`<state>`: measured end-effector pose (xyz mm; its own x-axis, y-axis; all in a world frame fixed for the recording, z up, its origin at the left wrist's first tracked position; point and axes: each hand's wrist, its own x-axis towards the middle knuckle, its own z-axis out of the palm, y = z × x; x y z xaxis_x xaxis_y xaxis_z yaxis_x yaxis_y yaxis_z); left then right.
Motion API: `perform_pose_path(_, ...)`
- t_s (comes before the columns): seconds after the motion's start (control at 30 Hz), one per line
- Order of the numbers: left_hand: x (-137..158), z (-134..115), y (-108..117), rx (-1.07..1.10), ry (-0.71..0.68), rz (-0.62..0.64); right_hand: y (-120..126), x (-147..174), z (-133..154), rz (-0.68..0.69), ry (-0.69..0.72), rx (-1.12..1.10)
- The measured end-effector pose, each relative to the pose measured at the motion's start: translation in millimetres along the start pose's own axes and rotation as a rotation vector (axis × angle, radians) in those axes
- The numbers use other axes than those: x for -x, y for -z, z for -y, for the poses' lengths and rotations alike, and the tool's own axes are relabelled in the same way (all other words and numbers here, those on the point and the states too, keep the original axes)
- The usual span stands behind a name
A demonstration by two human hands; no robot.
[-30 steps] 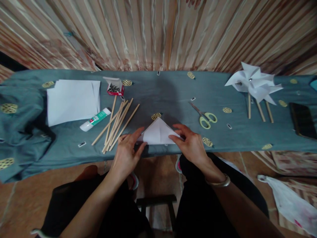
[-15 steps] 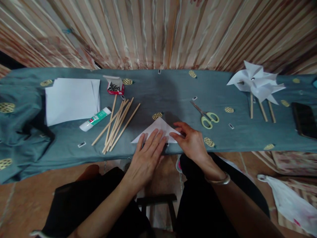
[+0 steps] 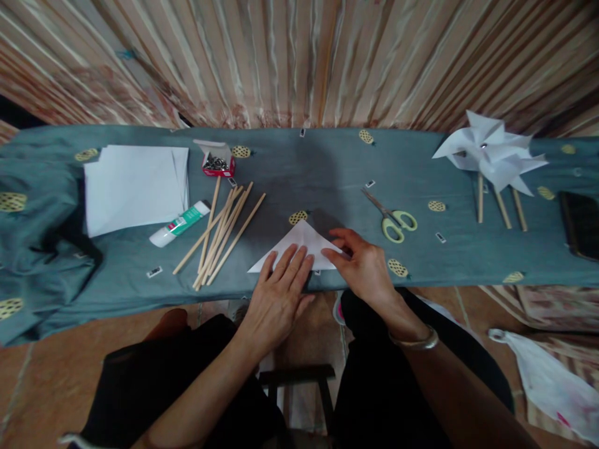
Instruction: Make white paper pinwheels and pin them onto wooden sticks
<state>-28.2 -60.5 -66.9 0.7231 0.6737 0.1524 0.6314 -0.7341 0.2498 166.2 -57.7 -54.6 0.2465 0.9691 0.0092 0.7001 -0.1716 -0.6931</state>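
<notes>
A sheet of white paper point(image 3: 304, 236), folded into a triangle, lies at the table's near edge with its peak pointing away from me. My left hand point(image 3: 279, 287) rests flat on its lower left part, fingers spread and stretched out. At the right corner, my right hand point(image 3: 360, 262) pinches the paper between thumb and fingers. Beyond my right hand lie scissors point(image 3: 393, 226) with pale green handles. Several wooden sticks point(image 3: 222, 240) are heaped to the left of the paper.
Stacked white paper point(image 3: 135, 187) lies at the left, near a glue tube point(image 3: 180, 224) and a red box point(image 3: 218, 163) of small metal pieces. White paper pinwheels point(image 3: 491, 153) on sticks and a dark phone point(image 3: 580, 224) lie at the right. A teal cloth point(image 3: 337, 187) covers the table.
Both hands hold nearly the same place on the folded paper. The left fingers have shifted very slightly, and the view has moved a little.
</notes>
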Motion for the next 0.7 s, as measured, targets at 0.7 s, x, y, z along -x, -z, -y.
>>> perform_pose_path(0.7,1.8,0.9,-5.0,-0.024,0.019,0.045,-4.5,3.0,-4.0,-0.045,0.077,0.085)
